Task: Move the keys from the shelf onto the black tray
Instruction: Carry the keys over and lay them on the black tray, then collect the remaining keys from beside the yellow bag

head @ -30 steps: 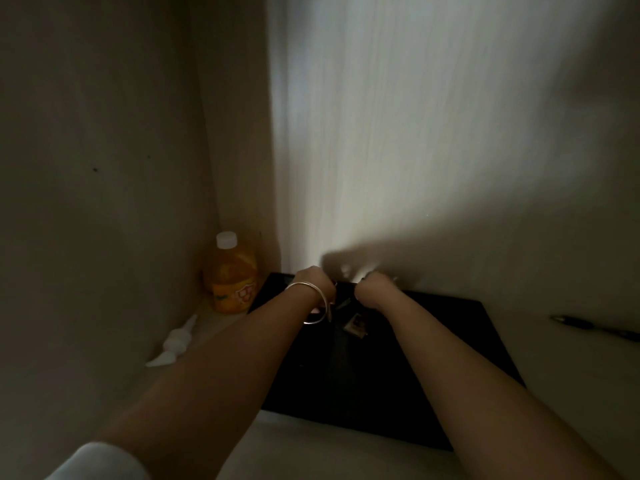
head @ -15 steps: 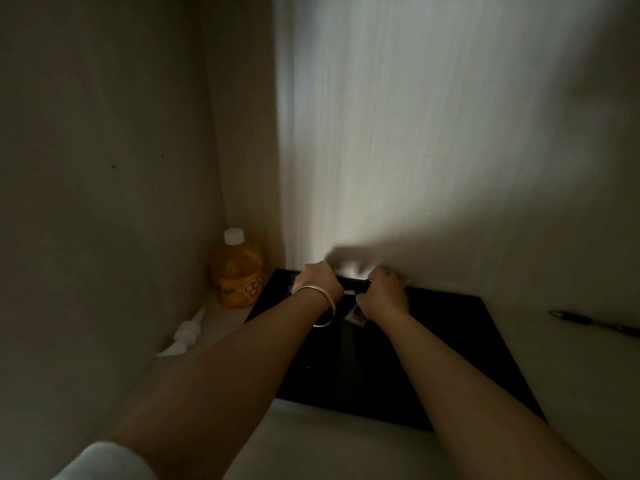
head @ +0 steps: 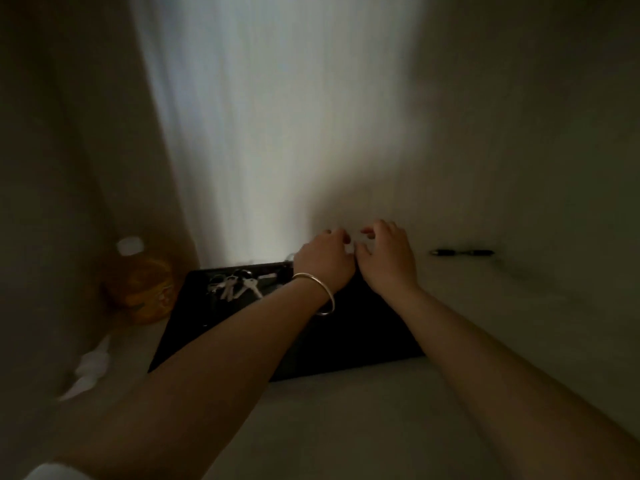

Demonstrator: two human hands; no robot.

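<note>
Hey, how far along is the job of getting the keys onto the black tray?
Done, it appears: a bunch of keys lies on the black tray, near its far left corner. In hand: nothing visible; the left hand and right hand hover with loosely curled fingers by the tray's far edge. Left: possibly nothing, though the scene is dim, and I see no other keys on the shelf.

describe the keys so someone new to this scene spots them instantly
Find the flat black rectangular tray on the pale shelf. The bunch of small silvery metal keys lies at its far left corner, near the orange plastic bottle. They are the only bright, fanned-out metal on the dark tray.
</note>
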